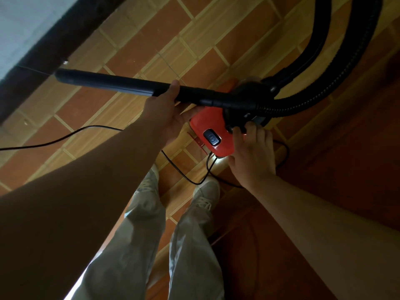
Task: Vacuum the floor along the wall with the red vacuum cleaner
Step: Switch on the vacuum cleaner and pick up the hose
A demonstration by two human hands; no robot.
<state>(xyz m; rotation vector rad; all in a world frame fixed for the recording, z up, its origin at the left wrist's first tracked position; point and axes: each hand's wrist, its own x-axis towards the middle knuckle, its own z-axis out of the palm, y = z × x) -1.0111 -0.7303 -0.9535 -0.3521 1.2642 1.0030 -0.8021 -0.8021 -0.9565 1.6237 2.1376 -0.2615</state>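
While your left hand (166, 111) wraps its fingers and thumb around the black rigid wand tube (112, 82), that tube lies level across the view, and its open end points at the dark skirting board (54, 33) under the pale wall (19, 29). You cannot tell whether the end touches the skirting. Your right hand (253, 152) curls its fingertips onto the black top of the red plastic vacuum cleaner (207, 124), which sits just ahead of your pale shoes (205, 191) on the orange and tan tiled floor (138, 59). A ribbed black hose (303, 100) loops from the wand up to the right. A thin black power cord (65, 136) trails left across the tiles.
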